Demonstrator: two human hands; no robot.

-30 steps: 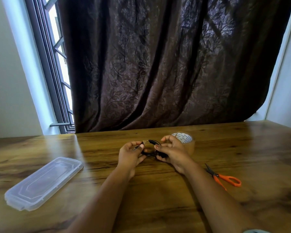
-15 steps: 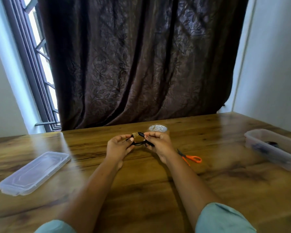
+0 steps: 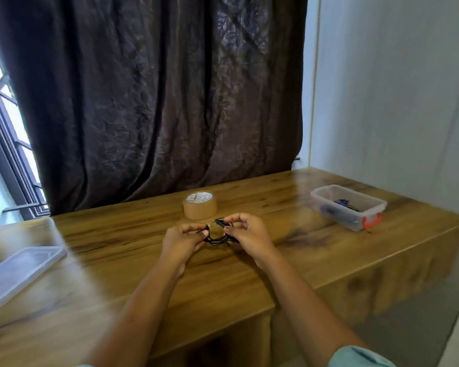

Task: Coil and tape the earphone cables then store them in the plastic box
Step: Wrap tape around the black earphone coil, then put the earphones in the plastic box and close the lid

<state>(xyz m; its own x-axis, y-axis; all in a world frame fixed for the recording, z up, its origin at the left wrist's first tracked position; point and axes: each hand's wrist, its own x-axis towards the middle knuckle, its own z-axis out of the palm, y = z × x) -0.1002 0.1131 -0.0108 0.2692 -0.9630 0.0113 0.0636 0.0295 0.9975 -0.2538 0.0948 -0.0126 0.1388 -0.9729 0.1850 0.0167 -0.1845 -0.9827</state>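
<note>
- Centre of the frame: the left hand point(image 3: 182, 241) and right hand point(image 3: 249, 234) hold a coiled black earphone cable point(image 3: 217, 240) between them, just above the worktop point(image 3: 223, 282).
- Each hand's grip is pinched on the coil, one at either side.
- A brown tape roll point(image 3: 199, 206) sits just behind the hands.
- The open plastic box point(image 3: 349, 207) stands at the right with dark cables inside; a clear lid point(image 3: 19, 271) lies at the far left.

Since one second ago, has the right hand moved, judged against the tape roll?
Yes: the right hand has shifted right and nearer the person, uncovering the tape roll.
</note>
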